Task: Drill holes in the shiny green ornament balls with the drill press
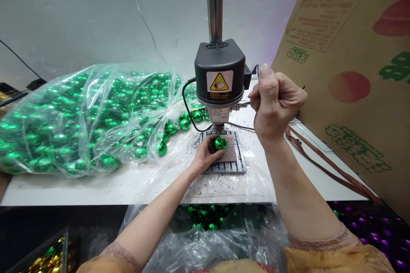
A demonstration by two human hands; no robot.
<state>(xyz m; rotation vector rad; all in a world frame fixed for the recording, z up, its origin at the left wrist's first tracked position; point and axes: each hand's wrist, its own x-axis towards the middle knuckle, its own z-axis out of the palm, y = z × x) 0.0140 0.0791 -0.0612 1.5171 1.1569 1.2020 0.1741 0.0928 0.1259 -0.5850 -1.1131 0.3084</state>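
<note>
A small bench drill press [220,72] with a black motor housing and a yellow warning label stands on the white table. Under its chuck, my left hand [206,153] grips a shiny green ball [221,143], thumb and fingers around its sides. The ball rests over a pinkish pad [229,153] on the slotted metal base [241,166]. At the press's right side my right hand [277,100] is closed in a fist around the feed lever [244,104], most of which the fingers hide.
A large clear bag [80,123] of green balls fills the table's left, with several loose balls [171,127] near its mouth. A printed cardboard box [349,72] stands at right, beside a brown strap [333,170]. Clear plastic [205,247] with green balls lies below the table edge.
</note>
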